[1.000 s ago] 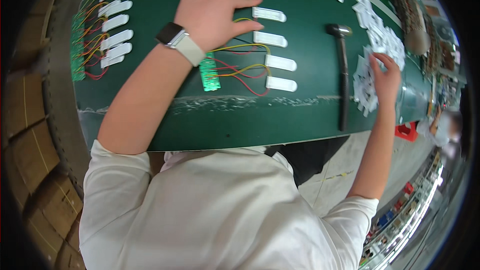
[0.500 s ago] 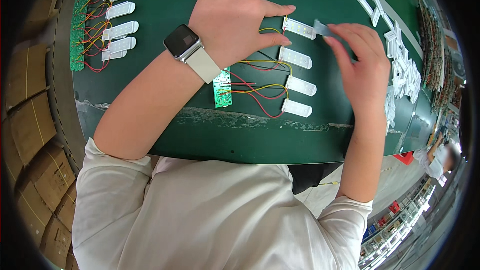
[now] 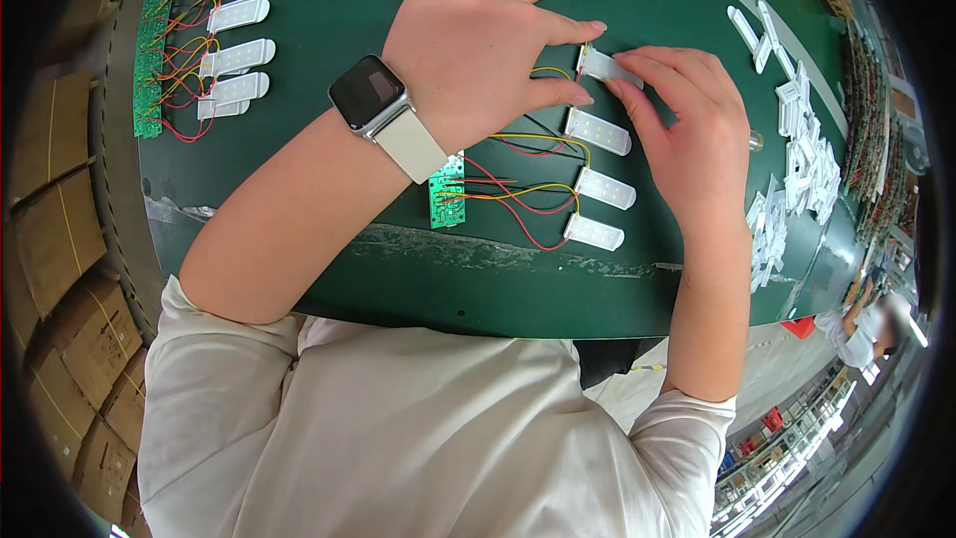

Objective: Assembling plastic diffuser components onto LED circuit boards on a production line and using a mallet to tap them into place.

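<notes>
My left hand [image 3: 488, 35] lies with fingers spread over red and yellow wires, its thumb and forefinger to either side of the wired end of the farthest white LED module [image 3: 585, 60]. Between the fingertips of my right hand [image 3: 687, 125] is a small translucent cover strip [image 3: 609, 70], laid over that module. Nearer to me, in a column, are a second LED module [image 3: 599, 132], a third [image 3: 605, 187] and a fourth [image 3: 595, 232]. Wires run from them to a green circuit board [image 3: 447, 197], partly hidden by my left wrist.
On the left, a long green board strip [image 3: 149, 60] is wired to several white LED modules [image 3: 239, 58]. To the right lie a heap of white plastic pieces [image 3: 812, 169] and a pile of translucent strips [image 3: 767, 234]. Cardboard boxes [image 3: 65, 229] stand beside the green table [image 3: 398, 284].
My right hand has moved left with the cover strip, bringing it from beside the farthest module onto it. My left hand keeps its spread pose. The view has shifted slightly.
</notes>
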`<act>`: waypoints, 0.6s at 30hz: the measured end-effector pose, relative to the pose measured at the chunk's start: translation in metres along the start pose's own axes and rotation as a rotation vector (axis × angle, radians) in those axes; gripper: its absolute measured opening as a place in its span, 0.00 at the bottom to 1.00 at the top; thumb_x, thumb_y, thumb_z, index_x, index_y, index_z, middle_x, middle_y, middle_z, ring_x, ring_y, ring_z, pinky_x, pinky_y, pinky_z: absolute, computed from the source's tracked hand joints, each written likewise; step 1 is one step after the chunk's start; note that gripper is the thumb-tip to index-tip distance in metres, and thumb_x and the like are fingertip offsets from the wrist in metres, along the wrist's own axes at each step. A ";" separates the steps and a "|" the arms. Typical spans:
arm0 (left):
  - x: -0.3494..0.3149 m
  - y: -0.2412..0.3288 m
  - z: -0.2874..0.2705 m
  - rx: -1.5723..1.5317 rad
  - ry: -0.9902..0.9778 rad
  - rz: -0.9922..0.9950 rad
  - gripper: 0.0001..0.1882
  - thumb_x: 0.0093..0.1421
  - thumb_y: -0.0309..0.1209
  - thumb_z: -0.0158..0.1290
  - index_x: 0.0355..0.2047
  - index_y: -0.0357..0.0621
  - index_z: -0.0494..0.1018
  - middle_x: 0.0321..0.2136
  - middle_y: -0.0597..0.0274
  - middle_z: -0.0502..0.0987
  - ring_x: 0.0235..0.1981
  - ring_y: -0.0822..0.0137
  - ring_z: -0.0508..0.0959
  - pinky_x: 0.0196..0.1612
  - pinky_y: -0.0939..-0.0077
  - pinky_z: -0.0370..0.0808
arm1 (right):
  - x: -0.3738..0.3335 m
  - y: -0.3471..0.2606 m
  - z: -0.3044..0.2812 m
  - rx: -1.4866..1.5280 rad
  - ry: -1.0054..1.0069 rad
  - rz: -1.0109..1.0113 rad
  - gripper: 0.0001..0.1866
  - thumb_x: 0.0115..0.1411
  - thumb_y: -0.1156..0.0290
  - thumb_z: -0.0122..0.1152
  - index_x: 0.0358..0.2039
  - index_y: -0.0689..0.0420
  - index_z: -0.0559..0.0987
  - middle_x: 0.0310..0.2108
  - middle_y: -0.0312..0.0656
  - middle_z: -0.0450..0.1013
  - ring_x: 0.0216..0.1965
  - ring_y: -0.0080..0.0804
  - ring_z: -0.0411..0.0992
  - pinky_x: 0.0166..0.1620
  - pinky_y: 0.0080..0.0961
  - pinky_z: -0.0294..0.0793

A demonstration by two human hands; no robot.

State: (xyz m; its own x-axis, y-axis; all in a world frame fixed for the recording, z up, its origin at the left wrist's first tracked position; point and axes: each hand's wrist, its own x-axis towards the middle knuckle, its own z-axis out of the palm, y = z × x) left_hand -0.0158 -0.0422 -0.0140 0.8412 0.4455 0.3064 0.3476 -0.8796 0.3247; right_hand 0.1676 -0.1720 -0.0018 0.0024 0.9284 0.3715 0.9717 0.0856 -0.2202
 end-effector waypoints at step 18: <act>0.000 0.002 0.007 -0.022 0.076 0.006 0.26 0.49 0.50 0.70 0.49 0.63 0.85 0.60 0.58 0.77 0.63 0.54 0.73 0.57 0.61 0.70 | -0.004 0.001 -0.005 0.120 -0.056 0.163 0.11 0.54 0.70 0.74 0.38 0.55 0.87 0.39 0.37 0.81 0.40 0.40 0.77 0.44 0.32 0.78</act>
State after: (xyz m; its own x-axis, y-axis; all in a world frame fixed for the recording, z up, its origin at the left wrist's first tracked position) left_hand -0.0120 -0.0450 -0.0199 0.8093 0.4520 0.3752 0.3324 -0.8790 0.3418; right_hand 0.1700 -0.1776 0.0010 0.1412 0.9518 0.2723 0.9245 -0.0284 -0.3801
